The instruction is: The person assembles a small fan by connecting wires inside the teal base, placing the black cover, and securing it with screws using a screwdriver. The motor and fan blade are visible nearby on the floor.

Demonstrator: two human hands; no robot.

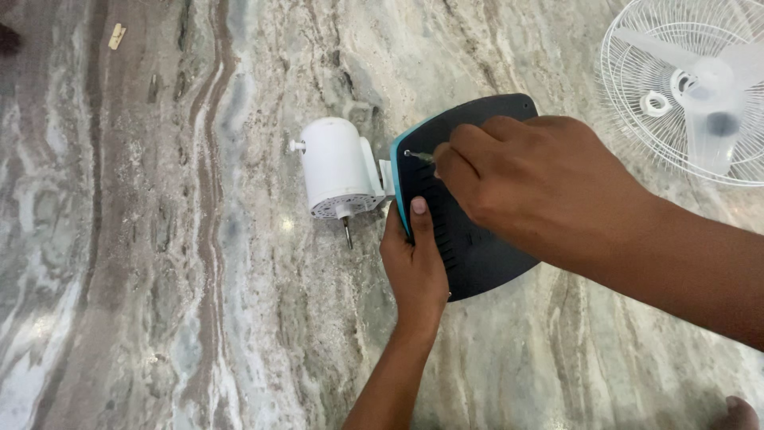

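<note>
From the head view, the left hand (414, 267) comes up from below and its grip is clamped on the near edge of the dark fan base (477, 247). The thumb lies on the black underside and the other fingers go behind the teal rim, so the plate stands tilted on its edge and does not slide on the marble floor (159, 279). This hold keeps the underside turned upward, toward the camera.

The right hand (533, 187) comes in from the right, above the left grip. Its fingers are pressed together around a thin screwdriver (422, 156), of which only the short metal tip shows. The tip points at a small screw (407, 153) near the upper left corner of the base, just above the left thumb. It seems to touch the screw, but I cannot tell this for sure.

To the left of the left grip, the white motor housing (338, 167) lies on its side, joined to the base at the neck, with its thin shaft pointing down to the floor. Far to the right of the right grip lies the white fan guard (637, 64) with pale blades inside, well apart from both hands.
</note>
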